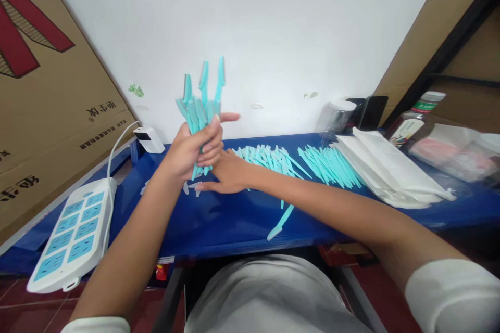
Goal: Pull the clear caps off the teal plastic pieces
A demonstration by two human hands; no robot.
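My left hand (199, 148) is closed around a bundle of turquoise eyebrow razors (199, 112), raised above the table. Several of them stick up higher than the others, and one finger points out to the right. Behind and just right of it, my right hand (230, 170) is low over the table, thumb stretched out to the left; its other fingers are partly hidden by the left hand. Small clear blade caps (192, 186) lie near that thumb. A row of more razors (269, 158) lies beyond my right forearm, and a single razor (280, 222) rests near the front edge.
On the blue table (230, 223), another razor pile (330, 165) lies beside white paper-like packets (390, 166). A jar (338, 117), a bottle (414, 117) and a plastic bag (453, 153) stand at right. At left are a power strip (72, 234), a white charger (149, 139) and a cardboard box (50, 88).
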